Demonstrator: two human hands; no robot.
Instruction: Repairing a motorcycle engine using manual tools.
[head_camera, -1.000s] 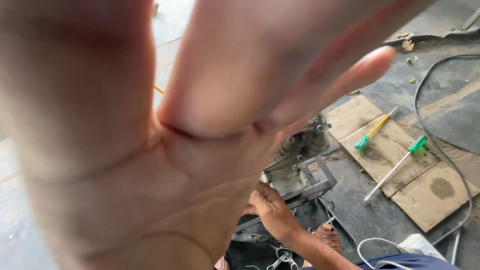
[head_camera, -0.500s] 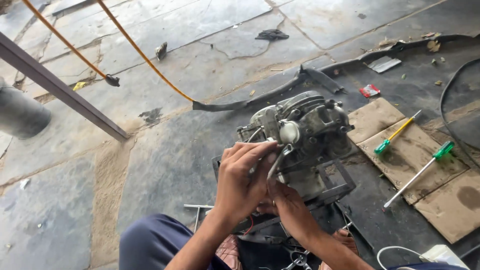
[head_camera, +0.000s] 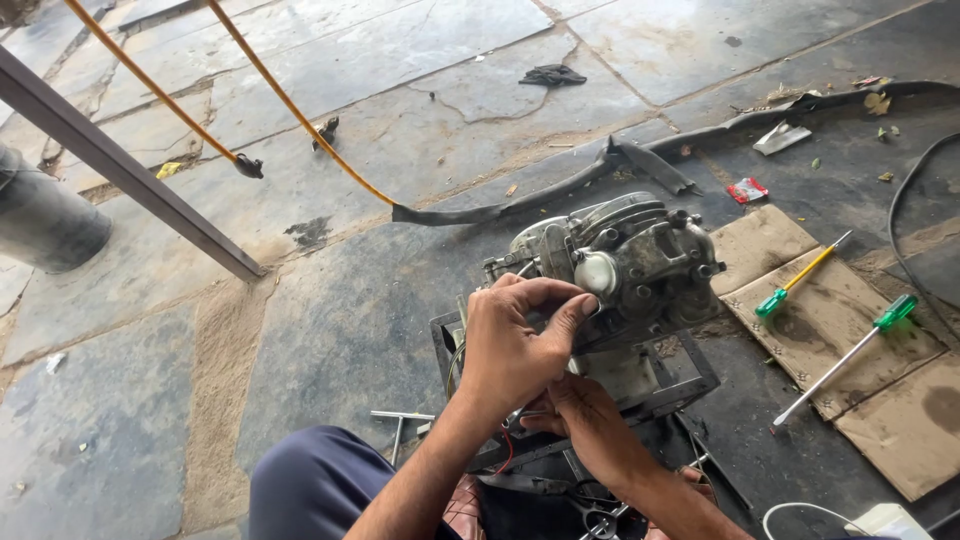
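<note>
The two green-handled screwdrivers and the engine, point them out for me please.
Engine (head_camera: 640, 265), head view, on its grey metal casing.
Yellow-shafted screwdriver (head_camera: 772, 302), head view, on its green handle.
Silver-shafted screwdriver (head_camera: 895, 311), head view, on its green handle.

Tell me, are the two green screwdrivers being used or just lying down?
Lying down. Both green-handled screwdrivers rest flat on the cardboard, untouched.

Left hand (head_camera: 515, 345) raised, fingers curled (thumb meeting fingertips); right hand (head_camera: 585, 415) tucked beneath.
</note>
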